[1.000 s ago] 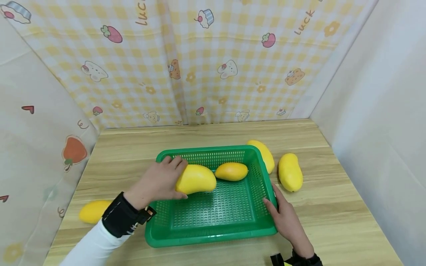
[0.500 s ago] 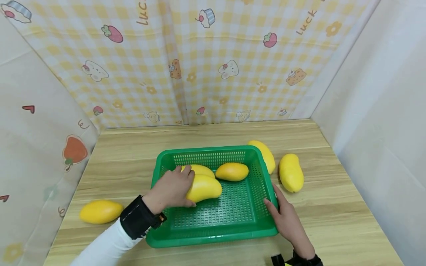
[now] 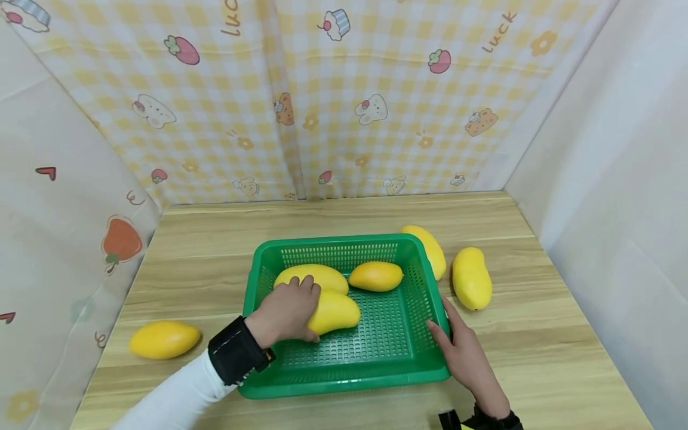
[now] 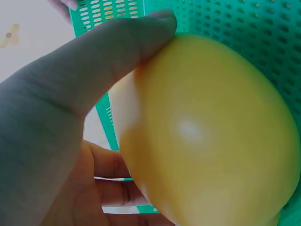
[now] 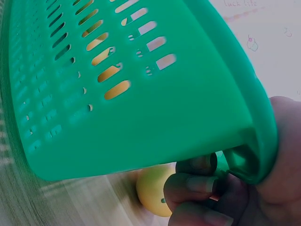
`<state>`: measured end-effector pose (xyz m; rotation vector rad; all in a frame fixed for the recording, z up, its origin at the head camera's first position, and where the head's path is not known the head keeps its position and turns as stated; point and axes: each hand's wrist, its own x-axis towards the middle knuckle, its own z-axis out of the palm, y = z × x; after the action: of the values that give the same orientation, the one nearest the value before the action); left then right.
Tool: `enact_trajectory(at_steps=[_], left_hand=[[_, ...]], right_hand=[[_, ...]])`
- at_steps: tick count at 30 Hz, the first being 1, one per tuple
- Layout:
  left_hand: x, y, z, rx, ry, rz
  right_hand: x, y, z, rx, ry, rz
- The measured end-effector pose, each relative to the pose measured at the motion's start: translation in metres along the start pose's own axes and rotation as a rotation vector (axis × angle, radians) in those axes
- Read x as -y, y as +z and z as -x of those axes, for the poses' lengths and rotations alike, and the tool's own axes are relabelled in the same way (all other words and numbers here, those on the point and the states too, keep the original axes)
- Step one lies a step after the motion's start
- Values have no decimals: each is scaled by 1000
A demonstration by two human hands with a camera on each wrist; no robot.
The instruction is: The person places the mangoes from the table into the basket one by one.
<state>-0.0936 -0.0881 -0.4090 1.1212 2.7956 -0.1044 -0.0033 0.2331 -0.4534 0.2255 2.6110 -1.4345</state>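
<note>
My left hand (image 3: pixel 287 310) grips a yellow mango (image 3: pixel 335 312) inside the green plastic basket (image 3: pixel 344 383), thumb on the near side and fingers over the far side. In the left wrist view that mango (image 4: pixel 211 127) fills much of the picture, with the thumb across its top. Right behind it lies another yellow mango (image 3: pixel 314 276), partly covered by the fingers. A smaller, more orange mango (image 3: pixel 376 276) sits at the basket's back right. My right hand (image 3: pixel 464 355) holds the basket's right rim, thumb inside; the right wrist view shows its fingers (image 5: pixel 195 186) curled under the rim.
Outside the basket, a mango (image 3: pixel 427 251) lies against its back right corner, partly hidden by the rim. A second mango (image 3: pixel 472 279) lies farther right. Another mango (image 3: pixel 165 340) rests on the wooden table (image 3: pixel 215 227) at left, near my left forearm. Patterned cloth hangs behind.
My left hand has moved the gripped mango toward me and slightly right, lower in the basket, uncovering the mango behind it. The right hand stays on the rim.
</note>
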Motion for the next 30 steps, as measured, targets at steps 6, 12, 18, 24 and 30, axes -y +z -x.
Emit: enact_trajectory(at_steps=[6,12,18,24,30], left_hand=[[-7,2,1,53,-22,56],[-15,9,2,7,-25,-25],[-21,17,4,-78,-7,-173],[-24,27,8,-184,32,-329],[-23,29,7,-186,38,-386]], right_hand=[[0,-1,0,-6,-9,10],[2,0,1,-6,-4,-5],[3,-1,2,0,-3,-12],[3,0,1,0,20,-6],[2,1,0,1,24,-14]])
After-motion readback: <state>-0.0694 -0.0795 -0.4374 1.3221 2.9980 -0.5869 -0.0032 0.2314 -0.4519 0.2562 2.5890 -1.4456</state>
